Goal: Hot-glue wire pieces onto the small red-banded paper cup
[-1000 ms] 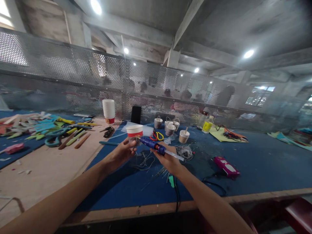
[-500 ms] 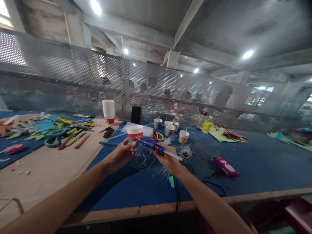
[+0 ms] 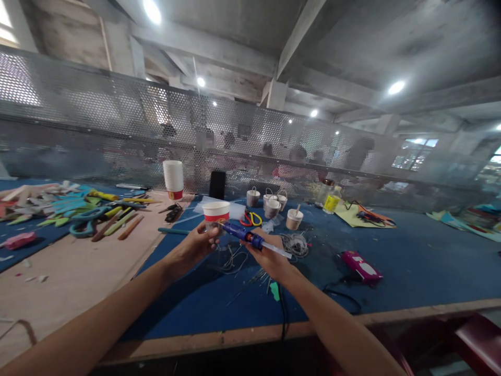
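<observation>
Left hand grips a red-banded paper cup above the blue table, right hand is closed around a blue glue gun whose nozzle meets the cup's side, so gluing seems underway, calling next for a steady squeeze

Left hand holds cup; right hand, seemingly glue gun.
</observation>
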Demonstrator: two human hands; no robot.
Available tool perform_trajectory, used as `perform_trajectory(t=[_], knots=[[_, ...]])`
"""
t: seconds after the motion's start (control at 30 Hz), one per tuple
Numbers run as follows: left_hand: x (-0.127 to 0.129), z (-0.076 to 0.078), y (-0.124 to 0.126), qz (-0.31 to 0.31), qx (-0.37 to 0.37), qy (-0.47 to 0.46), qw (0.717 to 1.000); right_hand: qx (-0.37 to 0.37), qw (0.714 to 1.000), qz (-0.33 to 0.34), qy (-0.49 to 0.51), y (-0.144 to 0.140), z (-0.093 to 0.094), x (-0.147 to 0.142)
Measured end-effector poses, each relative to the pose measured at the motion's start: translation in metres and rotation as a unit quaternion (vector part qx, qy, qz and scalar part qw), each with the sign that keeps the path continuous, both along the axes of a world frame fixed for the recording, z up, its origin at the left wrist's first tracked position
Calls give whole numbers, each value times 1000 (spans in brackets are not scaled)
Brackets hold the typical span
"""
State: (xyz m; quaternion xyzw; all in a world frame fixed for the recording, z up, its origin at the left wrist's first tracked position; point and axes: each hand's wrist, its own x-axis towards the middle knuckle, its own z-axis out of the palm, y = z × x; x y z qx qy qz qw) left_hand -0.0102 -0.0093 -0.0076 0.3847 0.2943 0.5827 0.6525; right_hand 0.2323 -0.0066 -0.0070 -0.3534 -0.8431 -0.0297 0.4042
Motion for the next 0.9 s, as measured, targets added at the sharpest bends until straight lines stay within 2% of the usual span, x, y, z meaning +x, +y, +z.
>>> perform_trajectory(t=[0.27,0.53,0.9], knots=[[0,0,0,0,2,-2,1000,13,1000,-8,-6,-1,2,0],[-2,-6,4,-2,3,-3,1000,2,1000,-18,-1,4,-5,0],[1,-4,1,-3,4,4,1000,-10,999,9,35,0,-4,0]])
